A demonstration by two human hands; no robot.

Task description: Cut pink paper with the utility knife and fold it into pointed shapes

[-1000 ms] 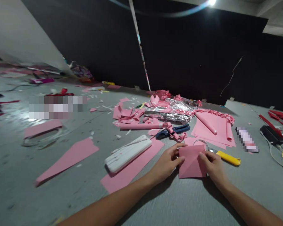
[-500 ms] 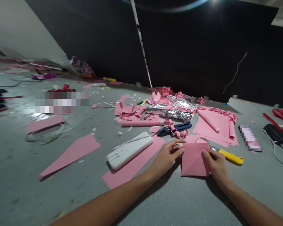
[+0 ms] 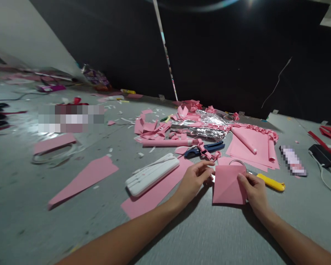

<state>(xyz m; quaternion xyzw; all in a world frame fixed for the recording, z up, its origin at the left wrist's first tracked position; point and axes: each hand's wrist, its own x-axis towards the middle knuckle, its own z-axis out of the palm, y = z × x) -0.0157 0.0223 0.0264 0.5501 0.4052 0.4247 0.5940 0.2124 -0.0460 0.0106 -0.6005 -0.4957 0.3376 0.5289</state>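
My right hand point(image 3: 256, 189) pinches the right edge of a square of pink paper point(image 3: 228, 189), thumb on its near face. A faint diagonal crease crosses the sheet, which is tilted up off the floor. My left hand point(image 3: 194, 180) is at the paper's left edge, its fingers bent and thumb drawn in as in a pinch. A small whitish bit shows between those fingertips and the paper; I cannot tell what it is. Behind the square stands part of a clear tape roll point(image 3: 237, 162). A yellow box cutter point(image 3: 270, 182) lies right beside my right hand.
A white power bank point(image 3: 152, 176) rests on a pink strip point(image 3: 138, 206) to the left. Blue-handled scissors point(image 3: 204, 149), crumpled foil point(image 3: 212, 121), rolled pink paper point(image 3: 167, 142) and pink sheets point(image 3: 251, 145) lie ahead. On the right are a phone point(image 3: 293, 161) and black adapter point(image 3: 322, 156).
My left thumb and fingers have drawn slightly left, off the paper's edge, and the whitish bit now shows there. My right hand keeps its hold on the square.
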